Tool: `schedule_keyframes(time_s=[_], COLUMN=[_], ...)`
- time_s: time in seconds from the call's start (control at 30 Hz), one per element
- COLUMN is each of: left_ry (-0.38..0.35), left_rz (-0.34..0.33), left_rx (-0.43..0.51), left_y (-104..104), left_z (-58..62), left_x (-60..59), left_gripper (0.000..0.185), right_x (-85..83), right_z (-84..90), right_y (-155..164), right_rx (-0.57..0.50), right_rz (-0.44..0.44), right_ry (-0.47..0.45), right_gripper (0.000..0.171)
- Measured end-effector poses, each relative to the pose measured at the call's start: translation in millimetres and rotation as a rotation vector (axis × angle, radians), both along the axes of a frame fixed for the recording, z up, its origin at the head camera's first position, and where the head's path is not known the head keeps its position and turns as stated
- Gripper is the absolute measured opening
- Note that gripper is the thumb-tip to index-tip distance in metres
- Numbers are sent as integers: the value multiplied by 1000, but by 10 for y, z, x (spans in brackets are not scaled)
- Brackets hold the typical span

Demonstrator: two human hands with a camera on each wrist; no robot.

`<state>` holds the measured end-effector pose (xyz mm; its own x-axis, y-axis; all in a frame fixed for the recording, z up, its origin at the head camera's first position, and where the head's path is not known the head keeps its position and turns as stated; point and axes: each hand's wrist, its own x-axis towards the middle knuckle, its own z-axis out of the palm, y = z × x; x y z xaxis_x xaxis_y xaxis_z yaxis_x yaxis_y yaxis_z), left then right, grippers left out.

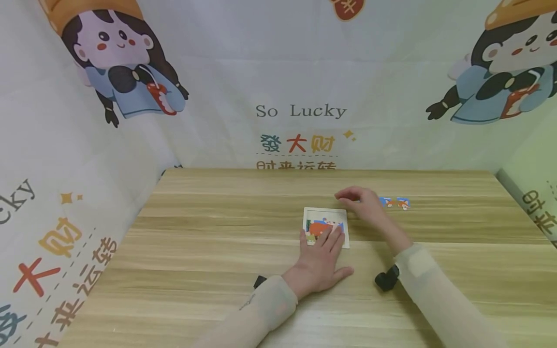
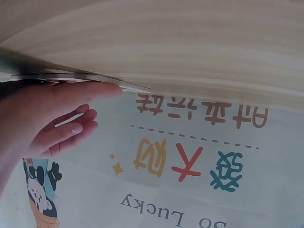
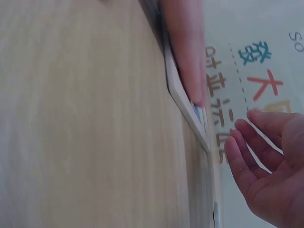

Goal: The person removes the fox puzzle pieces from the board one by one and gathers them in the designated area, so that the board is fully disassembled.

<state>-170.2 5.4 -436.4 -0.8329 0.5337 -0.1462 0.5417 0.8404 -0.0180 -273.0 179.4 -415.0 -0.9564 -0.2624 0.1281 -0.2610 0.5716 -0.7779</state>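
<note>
A small white-framed puzzle board [image 1: 325, 213] with a colourful picture lies flat on the wooden table [image 1: 209, 232]. My left hand [image 1: 321, 256] rests flat on its near half, fingers straight. In the left wrist view a finger [image 2: 66, 95] lies along the board's thin edge [image 2: 130, 86]. My right hand [image 1: 364, 202] hovers by the board's far right corner, fingers loosely bent, holding nothing. The right wrist view shows its bare palm [image 3: 270, 171] beside the board's edge [image 3: 183, 102]. Two loose blue and orange puzzle pieces [image 1: 396, 202] lie just right of that hand.
Printed fabric walls [image 1: 300, 111] with cartoon figures and lettering close in the table at the back and on both sides. Black wrist-camera mounts [image 1: 386, 279] sit on both forearms. Bare wood stretches left of the board and toward the near edge.
</note>
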Motion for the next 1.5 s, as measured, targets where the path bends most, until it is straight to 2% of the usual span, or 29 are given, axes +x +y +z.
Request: schedule_keyframes(time_s=[0.13, 0.37, 0.43, 0.6, 0.93, 1.3, 1.5], left_ry=[-25, -33, -39, -49, -85, -28, -12], left_rz=[10, -2, -4, -4, -9, -12, -22], left_rx=[3, 27, 35, 57, 86, 64, 46], left_y=[-4, -12, -14, -23, -38, -48, -48], left_z=[-12, -30, -32, -45, -47, -47, -43], left_x=[-11, -14, -10, 0, -1, -13, -4], left_gripper=[82, 89, 89, 90, 90, 90, 89], right_x=[19, 62, 77, 95, 69, 22, 22], right_z=[-41, -122, -133, -130, -152, -50, -62], right_y=[-141, -315, -347, -391, -429, -595, -613], right_rx=[5, 101, 129, 158, 83, 90, 29], right_rz=[57, 261, 289, 289, 271, 211, 219], right_ry=[-19, -39, -41, -39, -99, -212, -242], right_gripper=[26, 28, 26, 21, 17, 14, 8])
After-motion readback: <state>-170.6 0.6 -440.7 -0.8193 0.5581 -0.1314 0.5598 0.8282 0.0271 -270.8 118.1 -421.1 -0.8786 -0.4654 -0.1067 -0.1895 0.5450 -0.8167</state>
